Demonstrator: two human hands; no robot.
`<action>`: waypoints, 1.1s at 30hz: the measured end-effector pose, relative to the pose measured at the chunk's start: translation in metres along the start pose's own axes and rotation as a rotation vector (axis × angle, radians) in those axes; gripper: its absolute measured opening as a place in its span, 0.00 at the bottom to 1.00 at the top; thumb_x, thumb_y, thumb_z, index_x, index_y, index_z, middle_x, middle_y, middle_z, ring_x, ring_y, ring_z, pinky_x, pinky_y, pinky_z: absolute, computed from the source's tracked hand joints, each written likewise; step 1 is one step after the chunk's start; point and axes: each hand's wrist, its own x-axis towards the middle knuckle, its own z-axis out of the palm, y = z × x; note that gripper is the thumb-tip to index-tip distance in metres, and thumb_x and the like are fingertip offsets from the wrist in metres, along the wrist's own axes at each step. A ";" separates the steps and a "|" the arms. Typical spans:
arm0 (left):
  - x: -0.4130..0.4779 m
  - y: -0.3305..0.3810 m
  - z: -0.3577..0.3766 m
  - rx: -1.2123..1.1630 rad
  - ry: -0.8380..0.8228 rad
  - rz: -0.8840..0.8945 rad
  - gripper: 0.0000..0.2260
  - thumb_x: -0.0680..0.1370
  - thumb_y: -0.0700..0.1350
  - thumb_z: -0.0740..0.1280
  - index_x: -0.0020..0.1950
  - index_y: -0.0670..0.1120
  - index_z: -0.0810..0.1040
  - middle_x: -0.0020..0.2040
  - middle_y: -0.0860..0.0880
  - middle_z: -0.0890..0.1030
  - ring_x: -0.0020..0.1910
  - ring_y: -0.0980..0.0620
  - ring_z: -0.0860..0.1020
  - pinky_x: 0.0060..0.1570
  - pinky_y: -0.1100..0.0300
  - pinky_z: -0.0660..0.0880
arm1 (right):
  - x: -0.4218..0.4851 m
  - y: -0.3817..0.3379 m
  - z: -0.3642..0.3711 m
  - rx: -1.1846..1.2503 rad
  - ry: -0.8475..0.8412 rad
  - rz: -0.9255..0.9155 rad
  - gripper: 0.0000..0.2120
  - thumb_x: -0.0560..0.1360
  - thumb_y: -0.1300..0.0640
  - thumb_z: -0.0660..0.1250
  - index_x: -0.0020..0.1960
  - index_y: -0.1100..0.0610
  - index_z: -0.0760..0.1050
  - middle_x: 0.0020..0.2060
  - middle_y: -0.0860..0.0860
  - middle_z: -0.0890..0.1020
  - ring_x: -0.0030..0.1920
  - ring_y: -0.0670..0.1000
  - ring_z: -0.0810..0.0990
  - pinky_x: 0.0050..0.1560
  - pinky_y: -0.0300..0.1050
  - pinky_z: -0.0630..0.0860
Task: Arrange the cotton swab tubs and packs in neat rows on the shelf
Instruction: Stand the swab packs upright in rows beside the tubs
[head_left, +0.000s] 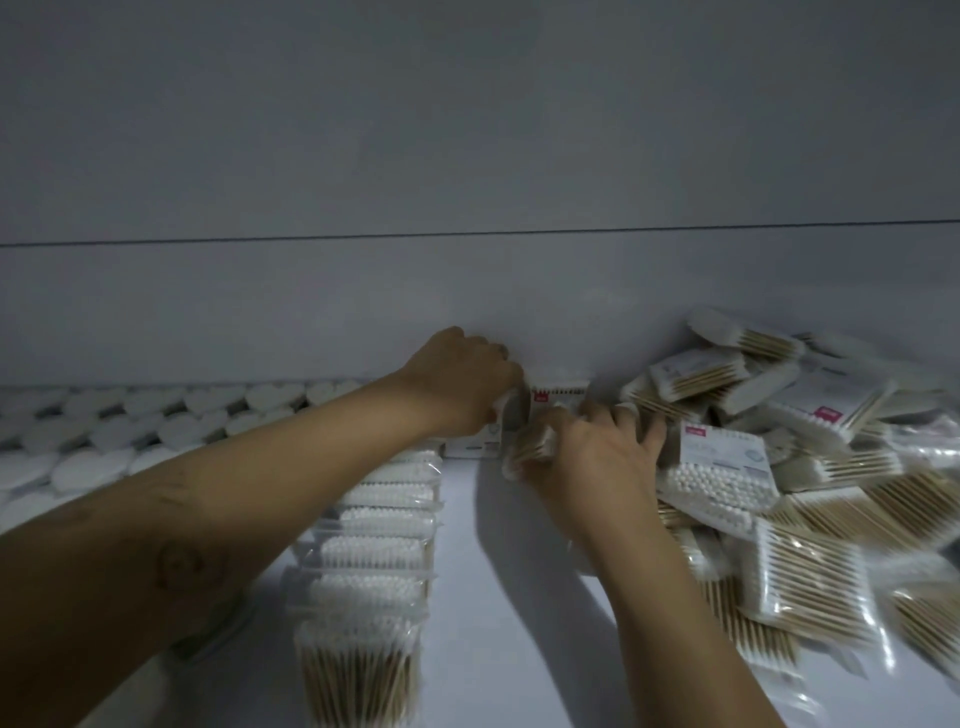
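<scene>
At the back of the white shelf (493, 597), the left hand (462, 384) and right hand (597, 452) each gripped clear plastic packs of wooden-stick cotton swabs (530, 449). These were likely light, crinkly and slippery, best pinched at the edges.

Setting: shop or stockroom shelving. Evidence: one white shelf (498, 597) with a plain white back panel (467, 156), stocked in bulk with a single kind of product. Heart-shaped tubs (130, 426) stand in tight rows at the left edge. Identical swab packs (374, 525) run in a file front to back. A loose heap (779, 493) of such packs, some with red brand labels (826, 413), fills the right side.
</scene>
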 end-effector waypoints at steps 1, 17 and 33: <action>0.002 0.000 -0.001 -0.004 -0.015 -0.030 0.12 0.78 0.49 0.65 0.60 0.49 0.75 0.58 0.47 0.77 0.59 0.45 0.75 0.48 0.57 0.62 | 0.000 0.001 -0.003 0.015 0.010 0.007 0.20 0.74 0.39 0.61 0.63 0.44 0.72 0.62 0.52 0.75 0.66 0.58 0.66 0.72 0.64 0.50; -0.009 0.037 -0.019 -0.305 -0.062 -0.043 0.14 0.71 0.60 0.67 0.50 0.53 0.72 0.44 0.52 0.76 0.39 0.48 0.71 0.34 0.59 0.63 | 0.019 0.037 -0.040 0.163 0.049 -0.157 0.26 0.69 0.58 0.67 0.67 0.51 0.73 0.60 0.55 0.78 0.61 0.60 0.74 0.67 0.50 0.65; 0.003 0.032 -0.015 -0.564 -0.204 -0.143 0.19 0.71 0.49 0.69 0.61 0.54 0.72 0.54 0.50 0.80 0.48 0.48 0.78 0.47 0.56 0.77 | 0.000 0.028 -0.020 0.260 0.334 -0.142 0.25 0.67 0.49 0.51 0.50 0.56 0.82 0.44 0.57 0.84 0.49 0.61 0.80 0.69 0.59 0.63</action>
